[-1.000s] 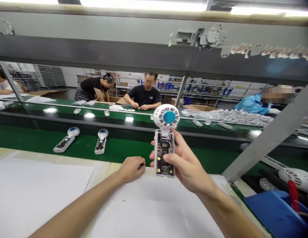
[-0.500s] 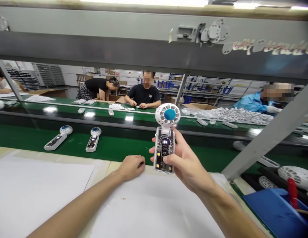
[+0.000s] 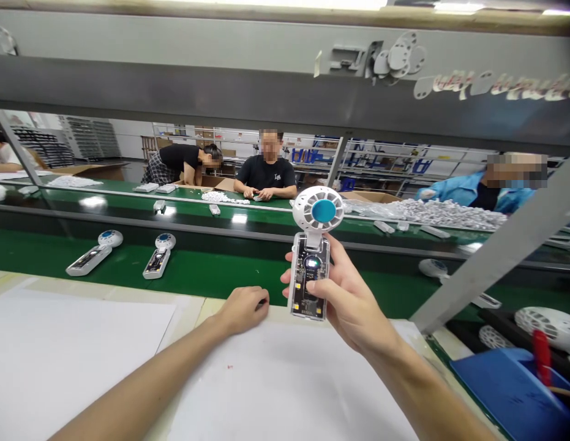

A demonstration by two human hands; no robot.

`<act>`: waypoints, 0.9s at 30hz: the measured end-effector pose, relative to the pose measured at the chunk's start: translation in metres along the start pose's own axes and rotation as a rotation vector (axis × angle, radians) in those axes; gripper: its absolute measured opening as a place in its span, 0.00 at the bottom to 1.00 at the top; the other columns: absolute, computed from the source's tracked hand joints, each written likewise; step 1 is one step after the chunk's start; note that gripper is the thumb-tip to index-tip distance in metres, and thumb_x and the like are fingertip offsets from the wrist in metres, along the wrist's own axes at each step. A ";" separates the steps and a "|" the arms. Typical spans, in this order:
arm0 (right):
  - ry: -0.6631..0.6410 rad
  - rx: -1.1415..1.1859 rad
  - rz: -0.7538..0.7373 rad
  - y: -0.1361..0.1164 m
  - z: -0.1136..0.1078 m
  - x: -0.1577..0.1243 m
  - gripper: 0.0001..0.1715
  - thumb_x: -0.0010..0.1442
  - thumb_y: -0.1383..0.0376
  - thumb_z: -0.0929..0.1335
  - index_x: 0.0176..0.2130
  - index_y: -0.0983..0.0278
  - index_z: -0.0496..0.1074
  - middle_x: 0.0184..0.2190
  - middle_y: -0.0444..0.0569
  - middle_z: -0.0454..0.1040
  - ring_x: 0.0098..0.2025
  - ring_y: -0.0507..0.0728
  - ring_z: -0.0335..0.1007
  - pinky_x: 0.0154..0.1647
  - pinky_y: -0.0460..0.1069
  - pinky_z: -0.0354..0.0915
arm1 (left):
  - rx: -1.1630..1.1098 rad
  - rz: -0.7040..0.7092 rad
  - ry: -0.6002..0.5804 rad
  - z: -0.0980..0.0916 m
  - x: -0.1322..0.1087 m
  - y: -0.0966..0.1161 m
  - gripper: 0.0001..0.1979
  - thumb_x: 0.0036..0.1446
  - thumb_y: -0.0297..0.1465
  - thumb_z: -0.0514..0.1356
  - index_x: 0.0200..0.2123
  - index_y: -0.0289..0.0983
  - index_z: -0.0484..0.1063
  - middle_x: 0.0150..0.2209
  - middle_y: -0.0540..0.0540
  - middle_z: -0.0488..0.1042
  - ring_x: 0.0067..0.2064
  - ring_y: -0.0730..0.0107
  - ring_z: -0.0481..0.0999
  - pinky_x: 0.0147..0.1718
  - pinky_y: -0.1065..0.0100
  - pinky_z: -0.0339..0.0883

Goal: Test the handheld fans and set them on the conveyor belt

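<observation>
Firstly, nearest: two white paper sheets, one (image 3: 73, 349) toward the left side of the worktable (image 3: 193, 315), one (image 3: 285, 392) at the middle of its near edge, marked with a small red fleck (image 3: 229, 367).

Left hand (image 3: 245, 308): at the worktable's far edge, palm down, fingers loosely curled inward; contents, if any, cannot be told.

Right hand (image 3: 353, 306): raised, right of the left hand, fingers closed about a handheld fan (image 3: 313, 242). Thumb laid on the front of the handle, fingertips (image 3: 287, 275) showing along its opposite side.

Handheld fan: held nearly upright over the worktable's far edge, round white head uppermost, blue centre disc (image 3: 324, 211); clear-fronted handle, dark circuit board within, small round window (image 3: 312, 263) lit white and green.

Beyond the paper's right edge: blue bin (image 3: 500, 380); red handle (image 3: 540, 358) overlapping it; a white slotted head (image 3: 548, 327) just behind.

Green belt (image 3: 229, 263), past the worktable's far edge: two similar fans, one (image 3: 94, 254) farther left, one (image 3: 159, 256) near it, both lying with heads toward the belt's far edge. A slanting grey post (image 3: 496, 245) crosses its right portion.

Farther line: heap of small white parts (image 3: 450, 213) at right, smaller heap (image 3: 223, 198) left of centre.

Behind: person in black, bending (image 3: 179, 162); person in dark T-shirt, hands together (image 3: 266, 177); person in blue (image 3: 463, 193); shelving (image 3: 303, 156) at back.
</observation>
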State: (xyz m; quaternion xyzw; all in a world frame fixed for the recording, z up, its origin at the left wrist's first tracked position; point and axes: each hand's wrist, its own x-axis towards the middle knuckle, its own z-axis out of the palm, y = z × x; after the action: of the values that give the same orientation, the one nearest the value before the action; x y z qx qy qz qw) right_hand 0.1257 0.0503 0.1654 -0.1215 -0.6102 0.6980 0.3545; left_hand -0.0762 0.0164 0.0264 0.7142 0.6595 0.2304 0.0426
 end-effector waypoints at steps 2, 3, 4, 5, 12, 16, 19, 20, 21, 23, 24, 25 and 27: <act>-0.011 -0.007 -0.001 0.000 0.000 0.000 0.45 0.55 0.69 0.69 0.65 0.50 0.50 0.48 0.49 0.74 0.39 0.57 0.78 0.35 0.53 0.75 | 0.001 0.000 0.004 0.001 0.000 -0.001 0.09 0.62 0.32 0.53 0.33 0.40 0.71 0.32 0.50 0.74 0.32 0.70 0.70 0.30 0.68 0.54; -0.015 -0.012 0.002 0.000 0.000 0.000 0.45 0.55 0.69 0.69 0.65 0.50 0.50 0.48 0.49 0.74 0.38 0.57 0.77 0.35 0.53 0.75 | 0.002 0.001 0.005 0.001 0.001 -0.001 0.08 0.62 0.32 0.53 0.32 0.39 0.71 0.31 0.50 0.74 0.32 0.70 0.70 0.29 0.68 0.54; -0.020 -0.017 0.006 -0.001 0.000 -0.001 0.45 0.55 0.69 0.70 0.65 0.50 0.50 0.49 0.49 0.73 0.37 0.56 0.77 0.35 0.53 0.75 | 0.002 0.002 0.006 0.001 0.001 -0.001 0.08 0.62 0.32 0.53 0.32 0.39 0.70 0.31 0.51 0.74 0.31 0.70 0.70 0.29 0.68 0.53; -0.025 -0.021 0.009 -0.001 0.001 -0.001 0.45 0.55 0.69 0.70 0.65 0.50 0.49 0.49 0.49 0.73 0.37 0.56 0.77 0.35 0.53 0.75 | 0.002 0.003 0.006 0.002 0.001 -0.001 0.08 0.62 0.32 0.53 0.31 0.39 0.70 0.31 0.51 0.74 0.31 0.70 0.69 0.29 0.68 0.53; -0.038 -0.014 0.014 -0.004 0.003 -0.004 0.43 0.56 0.69 0.70 0.64 0.50 0.49 0.49 0.49 0.73 0.40 0.57 0.77 0.38 0.53 0.75 | 0.005 0.001 0.000 0.001 0.001 0.000 0.08 0.61 0.31 0.53 0.31 0.39 0.70 0.30 0.50 0.73 0.30 0.69 0.69 0.29 0.68 0.53; -0.004 -0.030 -0.047 -0.003 0.003 -0.004 0.41 0.56 0.68 0.72 0.61 0.48 0.52 0.50 0.47 0.74 0.44 0.58 0.77 0.41 0.55 0.75 | 0.000 -0.005 -0.005 -0.002 0.000 0.002 0.08 0.61 0.30 0.53 0.33 0.39 0.72 0.32 0.49 0.75 0.32 0.69 0.71 0.30 0.68 0.55; 0.075 -0.006 -0.028 -0.002 0.005 -0.004 0.31 0.53 0.63 0.74 0.53 0.53 0.61 0.43 0.45 0.76 0.40 0.59 0.78 0.39 0.56 0.75 | -0.005 -0.009 -0.005 -0.003 -0.001 0.003 0.09 0.61 0.30 0.53 0.34 0.40 0.73 0.33 0.49 0.76 0.33 0.68 0.73 0.31 0.69 0.57; 0.091 -0.007 0.015 -0.001 0.006 -0.004 0.26 0.53 0.61 0.74 0.49 0.56 0.64 0.38 0.45 0.77 0.37 0.60 0.78 0.37 0.56 0.74 | -0.006 -0.010 -0.005 -0.003 -0.001 0.003 0.09 0.61 0.30 0.53 0.34 0.40 0.73 0.33 0.49 0.76 0.34 0.68 0.73 0.31 0.69 0.57; 0.109 -0.039 0.043 0.000 0.006 -0.004 0.21 0.53 0.60 0.74 0.45 0.58 0.67 0.33 0.45 0.76 0.34 0.59 0.77 0.34 0.55 0.73 | -0.006 -0.011 -0.004 -0.003 -0.001 0.003 0.09 0.61 0.30 0.53 0.34 0.40 0.73 0.33 0.49 0.76 0.34 0.68 0.73 0.31 0.69 0.57; 0.155 -0.232 -0.031 0.004 0.005 -0.003 0.13 0.52 0.61 0.74 0.37 0.61 0.71 0.27 0.45 0.75 0.30 0.59 0.74 0.31 0.53 0.70 | -0.005 -0.015 -0.003 -0.002 -0.001 0.002 0.09 0.60 0.29 0.53 0.33 0.40 0.73 0.33 0.48 0.76 0.35 0.67 0.73 0.32 0.69 0.58; 0.183 -0.385 -0.153 0.006 0.003 -0.002 0.09 0.51 0.63 0.74 0.34 0.61 0.72 0.26 0.46 0.74 0.30 0.59 0.73 0.30 0.53 0.69 | -0.005 -0.019 -0.004 -0.002 -0.001 0.002 0.08 0.60 0.29 0.53 0.33 0.39 0.73 0.33 0.48 0.76 0.35 0.67 0.74 0.32 0.69 0.58; 0.213 -0.549 -0.315 0.008 0.001 -0.001 0.05 0.51 0.65 0.73 0.31 0.61 0.73 0.27 0.47 0.75 0.31 0.59 0.73 0.31 0.53 0.68 | -0.006 -0.023 -0.005 -0.001 -0.001 0.001 0.08 0.59 0.29 0.54 0.33 0.39 0.73 0.33 0.48 0.76 0.35 0.66 0.74 0.33 0.69 0.59; 0.250 -0.828 -0.616 0.012 -0.004 0.002 0.02 0.54 0.68 0.71 0.30 0.61 0.76 0.31 0.50 0.77 0.34 0.61 0.73 0.34 0.54 0.68 | -0.009 -0.030 -0.008 0.000 0.000 0.000 0.07 0.59 0.29 0.55 0.34 0.40 0.74 0.35 0.48 0.77 0.36 0.65 0.75 0.33 0.69 0.60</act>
State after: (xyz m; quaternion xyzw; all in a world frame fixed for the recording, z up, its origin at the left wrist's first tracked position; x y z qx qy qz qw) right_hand 0.1226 0.0543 0.1537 -0.1486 -0.7951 0.2425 0.5356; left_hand -0.0763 0.0161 0.0261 0.7050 0.6689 0.2298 0.0516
